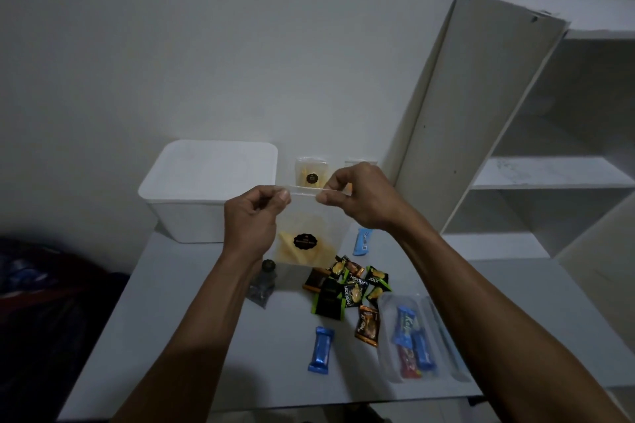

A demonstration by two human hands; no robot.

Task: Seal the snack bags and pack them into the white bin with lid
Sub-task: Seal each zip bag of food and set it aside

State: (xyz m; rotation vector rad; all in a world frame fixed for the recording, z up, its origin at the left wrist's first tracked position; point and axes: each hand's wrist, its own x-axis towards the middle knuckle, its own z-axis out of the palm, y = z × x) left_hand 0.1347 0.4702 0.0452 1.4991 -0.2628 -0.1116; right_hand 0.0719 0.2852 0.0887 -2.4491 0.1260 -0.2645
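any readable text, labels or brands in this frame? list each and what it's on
"Nextar", seen sideways: green-and-black snack packet in the table pile.
"Nex...", partly legible: orange packet.
"Ka...", rest unreadable: blue wrapper inside the clear bag at right.
Black sticker on the held chip bag: print too small to read.
Black sticker on the bag behind: unreadable.
Light blue sachet: markings blurred.

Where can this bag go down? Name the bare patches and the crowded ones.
Bare: the table's near-left stretch, left of the blue wrapper, and its far-right edge beside the shelf unit. Crowded: the middle, with loose snack packets and a clear bag of bars.
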